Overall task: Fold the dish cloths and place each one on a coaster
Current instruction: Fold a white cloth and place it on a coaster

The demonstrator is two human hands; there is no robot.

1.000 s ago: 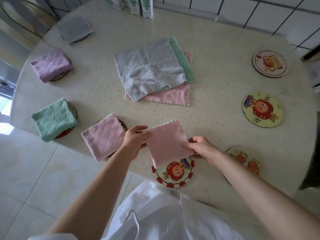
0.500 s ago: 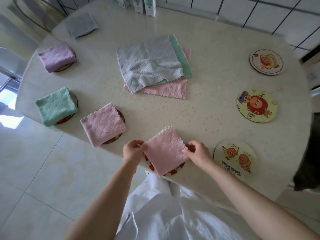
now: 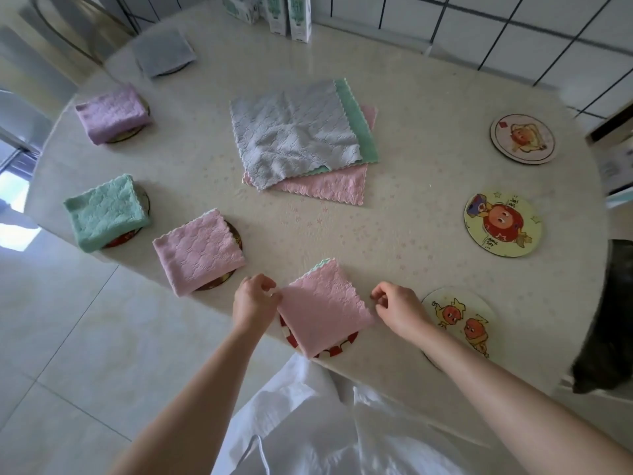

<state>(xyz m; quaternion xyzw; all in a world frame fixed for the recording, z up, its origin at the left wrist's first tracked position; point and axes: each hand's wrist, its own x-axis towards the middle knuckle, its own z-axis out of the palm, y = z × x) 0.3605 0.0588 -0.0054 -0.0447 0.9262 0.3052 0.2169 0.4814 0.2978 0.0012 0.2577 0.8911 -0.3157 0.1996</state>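
A folded pink cloth (image 3: 322,306) lies on a red-and-white coaster (image 3: 337,349) at the table's near edge. My left hand (image 3: 255,299) pinches its left corner. My right hand (image 3: 399,308) hovers just off its right edge with curled fingers, not touching it. Mid-table is a stack of unfolded cloths: grey (image 3: 294,132) on top, green (image 3: 359,125) below it, pink (image 3: 329,186) at the bottom. On coasters to the left sit folded pink (image 3: 197,250), green (image 3: 104,210), lilac (image 3: 111,113) and grey (image 3: 164,53) cloths. Three bare coasters (image 3: 459,320), (image 3: 501,222), (image 3: 522,138) lie on the right.
The round cream table (image 3: 428,97) stands against a tiled wall. Cartons (image 3: 298,15) stand at its far edge and a chair (image 3: 68,32) sits at the far left. A dark object (image 3: 609,320) is beside the table's right edge.
The folded pink cloth came down from my two hands onto the red-and-white coaster. My right hand has let go and drawn slightly right.
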